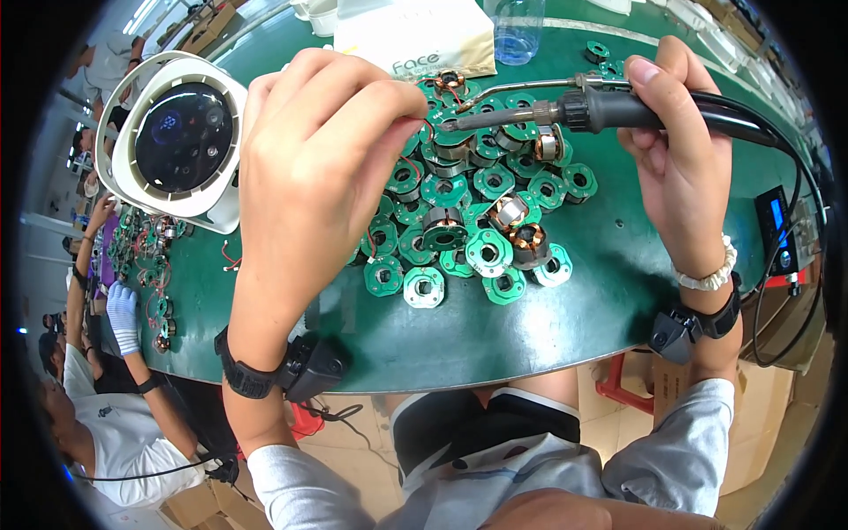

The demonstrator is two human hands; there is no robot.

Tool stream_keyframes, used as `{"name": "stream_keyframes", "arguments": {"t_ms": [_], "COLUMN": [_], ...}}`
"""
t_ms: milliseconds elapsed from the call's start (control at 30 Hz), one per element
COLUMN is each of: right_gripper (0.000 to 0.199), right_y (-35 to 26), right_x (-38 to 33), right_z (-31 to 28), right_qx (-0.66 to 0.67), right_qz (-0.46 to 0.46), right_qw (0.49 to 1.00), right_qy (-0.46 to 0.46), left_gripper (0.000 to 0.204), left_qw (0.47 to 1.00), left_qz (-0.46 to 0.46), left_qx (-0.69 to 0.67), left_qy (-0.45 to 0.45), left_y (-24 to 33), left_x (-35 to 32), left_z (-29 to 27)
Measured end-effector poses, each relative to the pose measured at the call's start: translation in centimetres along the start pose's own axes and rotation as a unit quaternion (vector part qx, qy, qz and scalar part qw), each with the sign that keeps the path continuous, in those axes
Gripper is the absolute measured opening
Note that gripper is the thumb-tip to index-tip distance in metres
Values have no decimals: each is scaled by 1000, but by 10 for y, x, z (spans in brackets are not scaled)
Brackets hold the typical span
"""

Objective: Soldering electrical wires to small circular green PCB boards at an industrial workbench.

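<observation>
My right hand [685, 150] is closed round a black soldering iron [609, 110]. Its tip points left, over a heap of green ring-shaped circuit boards [492, 182]. A thin metal solder feed tube [521, 86] runs above the iron and bends down close to its tip. My left hand [322, 150] is pinched, with a thin red wire [431, 131] showing at the fingertips; the exact grip is partly hidden by the hand. Just beyond these fingertips sits a copper-wound motor coil [450, 82]. More coils, such as one copper-wound piece [529, 244], lie among the boards.
A white round device with a dark face [185, 137] stands left of my left hand. At the back are a tissue pack [415, 35] and a clear blue cup [517, 35]. A soldering station [779, 231] sits at right, its cable looping nearby. A co-worker's gloved hand [124, 318] is far left.
</observation>
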State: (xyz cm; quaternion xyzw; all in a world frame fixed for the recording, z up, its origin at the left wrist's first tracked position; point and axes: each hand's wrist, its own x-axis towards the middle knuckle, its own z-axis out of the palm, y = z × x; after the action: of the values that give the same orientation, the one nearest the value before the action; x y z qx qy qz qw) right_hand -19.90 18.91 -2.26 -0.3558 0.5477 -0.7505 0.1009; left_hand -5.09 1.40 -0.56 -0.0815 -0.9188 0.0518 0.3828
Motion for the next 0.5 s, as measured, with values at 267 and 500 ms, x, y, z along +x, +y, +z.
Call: {"name": "stream_keyframes", "arguments": {"t_ms": [267, 500], "right_gripper": [26, 25], "right_y": [1, 1], "right_x": [-3, -4], "right_z": [2, 5], "right_qx": [9, 8], "right_qz": [-7, -7], "right_qw": [1000, 1000], "right_qy": [-8, -4], "left_gripper": [17, 18], "left_qw": [1000, 1000], "left_qz": [22, 18], "left_qx": [1, 5], "left_qy": [19, 15], "left_y": [0, 1], "left_x": [0, -1], "left_z": [4, 1]}}
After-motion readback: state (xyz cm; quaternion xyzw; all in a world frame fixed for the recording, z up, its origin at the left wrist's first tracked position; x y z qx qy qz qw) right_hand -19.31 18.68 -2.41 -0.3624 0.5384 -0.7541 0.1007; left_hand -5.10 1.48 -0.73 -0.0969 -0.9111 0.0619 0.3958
